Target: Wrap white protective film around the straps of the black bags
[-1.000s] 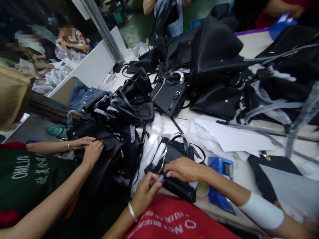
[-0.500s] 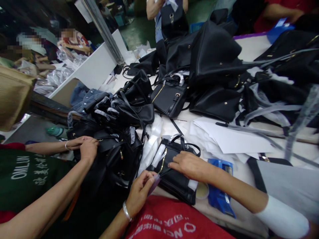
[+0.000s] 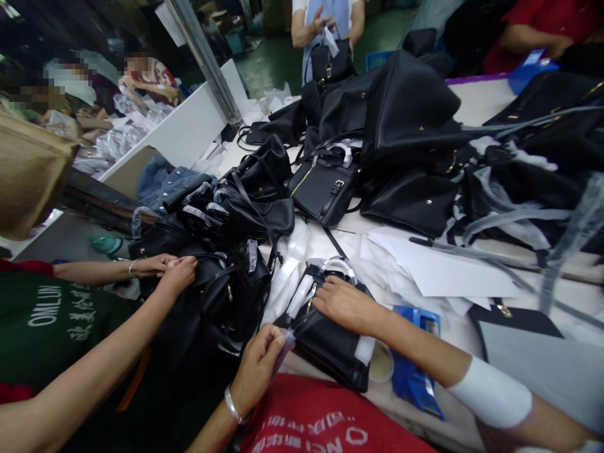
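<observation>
A black backpack (image 3: 330,346) with a gold zip and white wrapping on its edges lies at the table's front edge, right before me. My left hand (image 3: 262,358) is closed, thumb against fingers, on a translucent plastic strip (image 3: 285,347) at the bag's lower left corner. A thin dark strap leads from there across the bag. Over the bag's upper part rests my right hand (image 3: 346,306), fingers bent down near the zip. What its fingertips pinch is hidden. A wrapped handle (image 3: 340,265) loops up just behind it.
At left, a co-worker's hands (image 3: 177,272) work on a pile of black bags (image 3: 226,296). White paper sheets (image 3: 438,261) and a blue tool (image 3: 415,371) lie to the right. More black bags (image 3: 410,119) heap up behind. Another person (image 3: 325,25) stands at the far side.
My right hand has moved slightly up and left over the backpack. The handle behind it shows more of its white wrapping. Across the table, the person holds a bag lower.
</observation>
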The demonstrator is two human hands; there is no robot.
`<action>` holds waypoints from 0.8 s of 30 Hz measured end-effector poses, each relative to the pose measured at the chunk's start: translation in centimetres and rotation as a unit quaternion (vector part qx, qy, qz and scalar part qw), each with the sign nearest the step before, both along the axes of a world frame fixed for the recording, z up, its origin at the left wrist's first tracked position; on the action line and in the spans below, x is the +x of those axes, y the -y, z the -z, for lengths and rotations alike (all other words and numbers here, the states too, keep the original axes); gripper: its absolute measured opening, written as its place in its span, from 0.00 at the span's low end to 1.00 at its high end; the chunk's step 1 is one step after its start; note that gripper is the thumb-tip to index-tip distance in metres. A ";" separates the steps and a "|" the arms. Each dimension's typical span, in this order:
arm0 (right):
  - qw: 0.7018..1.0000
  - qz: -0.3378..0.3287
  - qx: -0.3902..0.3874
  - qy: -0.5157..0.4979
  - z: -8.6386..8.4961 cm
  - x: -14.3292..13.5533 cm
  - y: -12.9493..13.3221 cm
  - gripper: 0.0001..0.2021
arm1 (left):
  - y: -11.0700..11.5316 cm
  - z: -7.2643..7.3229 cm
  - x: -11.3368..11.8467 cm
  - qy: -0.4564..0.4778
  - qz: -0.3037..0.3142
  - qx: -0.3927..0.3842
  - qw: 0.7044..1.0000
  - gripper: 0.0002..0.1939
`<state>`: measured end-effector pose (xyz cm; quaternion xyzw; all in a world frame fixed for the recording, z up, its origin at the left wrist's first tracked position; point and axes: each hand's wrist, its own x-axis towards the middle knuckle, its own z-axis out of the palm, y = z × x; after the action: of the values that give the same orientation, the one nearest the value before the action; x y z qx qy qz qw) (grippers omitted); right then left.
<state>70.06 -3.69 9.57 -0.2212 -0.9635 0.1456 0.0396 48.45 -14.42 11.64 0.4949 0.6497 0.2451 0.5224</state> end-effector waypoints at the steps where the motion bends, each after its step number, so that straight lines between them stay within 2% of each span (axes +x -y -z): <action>1: 1.000 -0.005 0.008 0.002 0.1 -0.3 0.1 0.10 | 0.0 0.1 0.1 -0.002 0.002 0.000 1.000 0.13; 6: 0.998 -0.062 -0.002 -0.034 0.1 -1.3 0.9 0.07 | -0.5 0.0 0.6 -0.012 0.017 0.010 1.000 0.14; 11: 0.999 0.026 0.020 -0.006 1.1 -0.7 -0.2 0.08 | -1.1 0.6 0.1 0.008 -0.008 -0.004 1.000 0.14; 14: 1.000 0.023 0.014 -0.005 1.6 -1.7 0.0 0.11 | -2.0 1.3 0.4 -0.007 -0.003 0.014 1.000 0.14; 17: 0.999 -0.003 -0.032 -0.030 1.5 -2.0 0.2 0.12 | -2.9 1.8 0.8 -0.016 0.015 0.029 0.999 0.13; 19: 0.994 -0.002 -0.083 -0.066 1.4 -1.0 -0.3 0.13 | -3.2 2.0 0.7 -0.021 0.020 0.023 0.999 0.13; 22: 0.977 0.025 -0.179 -0.113 1.8 1.1 -2.2 0.26 | -3.6 2.0 0.4 -0.035 0.033 0.012 0.999 0.13; 24: 0.967 0.028 -0.227 -0.112 2.7 2.0 -4.0 0.23 | -3.9 2.0 0.3 -0.043 0.049 0.008 0.998 0.13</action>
<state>72.07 0.32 6.87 -0.2332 -0.8880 0.3835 0.0998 48.75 -10.56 9.66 0.5402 0.6448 0.2028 0.5014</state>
